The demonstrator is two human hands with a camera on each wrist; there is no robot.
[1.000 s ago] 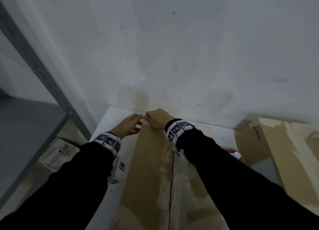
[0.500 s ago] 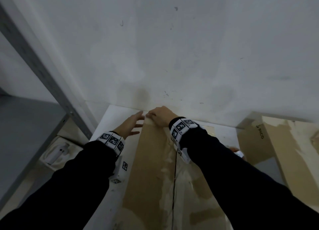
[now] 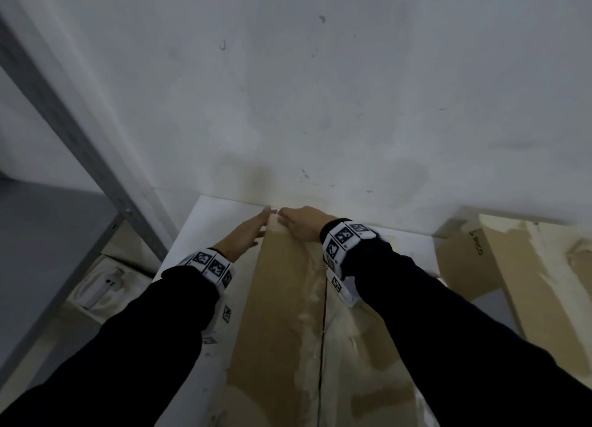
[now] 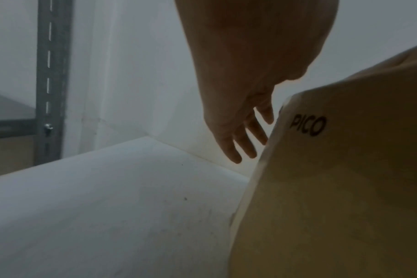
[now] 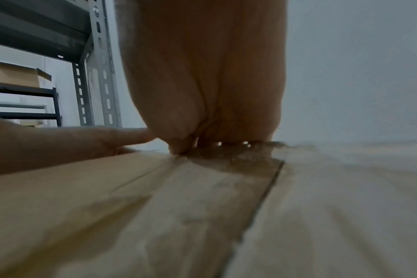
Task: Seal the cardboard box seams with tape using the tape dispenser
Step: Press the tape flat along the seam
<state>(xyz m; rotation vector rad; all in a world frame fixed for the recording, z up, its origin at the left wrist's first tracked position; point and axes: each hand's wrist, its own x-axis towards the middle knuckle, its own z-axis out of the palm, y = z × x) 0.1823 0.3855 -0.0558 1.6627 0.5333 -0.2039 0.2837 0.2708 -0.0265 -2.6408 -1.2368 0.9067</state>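
A brown cardboard box [image 3: 282, 314] lies on a white table [image 3: 205, 221], its top seam [image 3: 322, 330] running away from me. Old pale tape marks cover its top. My left hand [image 3: 248, 234] lies flat with straight fingers along the box's far left corner; in the left wrist view its fingers [image 4: 243, 139] hang beside the box wall [image 4: 345, 188] printed "PICO". My right hand [image 3: 301, 223] bends down at the knuckles, and its fingertips [image 5: 181, 148] press on the box top [image 5: 131, 206] at the far edge. No tape dispenser shows clearly.
A white wall stands right behind the box's far edge. A grey metal shelf upright [image 3: 80, 132] rises at the left, with a white device [image 3: 102, 285] in a tray below it. Another cardboard box [image 3: 512, 266] sits at the right.
My left hand has slid forward along the box's left edge and straightened, its fingertips now level with the right hand. The right hand has stayed at the far edge.
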